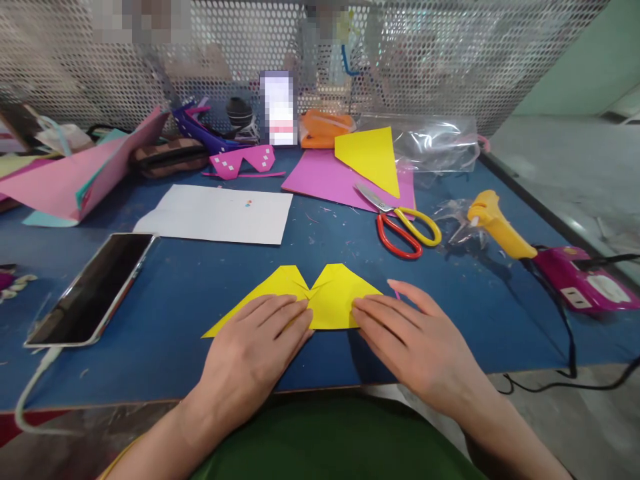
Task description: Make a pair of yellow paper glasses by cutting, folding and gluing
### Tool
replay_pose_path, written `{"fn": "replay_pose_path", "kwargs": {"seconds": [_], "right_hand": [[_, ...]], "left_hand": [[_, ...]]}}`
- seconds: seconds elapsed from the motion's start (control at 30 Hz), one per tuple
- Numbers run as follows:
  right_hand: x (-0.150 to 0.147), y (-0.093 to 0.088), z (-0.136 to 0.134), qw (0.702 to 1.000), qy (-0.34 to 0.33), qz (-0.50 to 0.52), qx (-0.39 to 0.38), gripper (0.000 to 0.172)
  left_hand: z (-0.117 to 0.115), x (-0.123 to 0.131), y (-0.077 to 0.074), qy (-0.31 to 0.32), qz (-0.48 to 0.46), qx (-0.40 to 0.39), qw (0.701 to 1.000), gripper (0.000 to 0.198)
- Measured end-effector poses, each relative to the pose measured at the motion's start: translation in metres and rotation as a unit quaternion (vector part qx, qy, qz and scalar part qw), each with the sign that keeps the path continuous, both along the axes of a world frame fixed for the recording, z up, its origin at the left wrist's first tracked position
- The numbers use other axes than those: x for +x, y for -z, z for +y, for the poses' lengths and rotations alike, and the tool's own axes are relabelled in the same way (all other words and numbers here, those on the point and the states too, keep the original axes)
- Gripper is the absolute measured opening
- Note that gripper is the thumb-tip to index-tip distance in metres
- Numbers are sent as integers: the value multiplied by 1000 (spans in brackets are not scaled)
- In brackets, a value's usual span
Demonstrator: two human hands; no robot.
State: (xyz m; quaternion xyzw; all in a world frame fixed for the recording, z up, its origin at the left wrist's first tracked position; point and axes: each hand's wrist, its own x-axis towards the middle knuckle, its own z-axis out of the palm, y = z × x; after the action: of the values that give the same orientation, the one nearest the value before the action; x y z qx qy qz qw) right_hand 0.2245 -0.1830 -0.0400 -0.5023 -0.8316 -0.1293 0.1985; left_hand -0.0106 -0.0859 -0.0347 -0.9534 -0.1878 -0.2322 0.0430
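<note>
A yellow foam-like sheet [333,303] lies flat near the table's front edge, cut with a V notch in its upper middle and short slits beside the notch. My left hand [253,340] rests palm down over its left half, fingers stretched across it. On the right end lie the fingertips of my right hand [415,333], extended, with the thumb apart. A thin pink strip [393,288] shows by the right thumb. Scissors [400,223] with one red and one yellow handle lie beyond the right hand, their blades partly apart.
Behind are a white sheet [215,213], pink pixel-style glasses [243,162], a yellow piece [370,160] on a purple sheet [310,175]. A phone [95,290] with a cable lies left. At right are a yellow glue gun [503,227] and a magenta power strip [583,280].
</note>
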Motion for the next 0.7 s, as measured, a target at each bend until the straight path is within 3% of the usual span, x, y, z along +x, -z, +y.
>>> {"fn": "replay_pose_path", "kwargs": {"seconds": [0.17, 0.4, 0.7], "right_hand": [[-14, 0, 5, 1000, -17, 17, 11, 31], [-24, 7, 7, 998, 12, 59, -6, 25], [-15, 5, 3, 990, 58, 118, -58, 16]], "left_hand": [[-3, 0, 2, -2, -24, -4, 1000, 16], [-4, 12, -1, 8, -34, -107, 994, 16], [-2, 18, 0, 6, -22, -78, 997, 21]]}}
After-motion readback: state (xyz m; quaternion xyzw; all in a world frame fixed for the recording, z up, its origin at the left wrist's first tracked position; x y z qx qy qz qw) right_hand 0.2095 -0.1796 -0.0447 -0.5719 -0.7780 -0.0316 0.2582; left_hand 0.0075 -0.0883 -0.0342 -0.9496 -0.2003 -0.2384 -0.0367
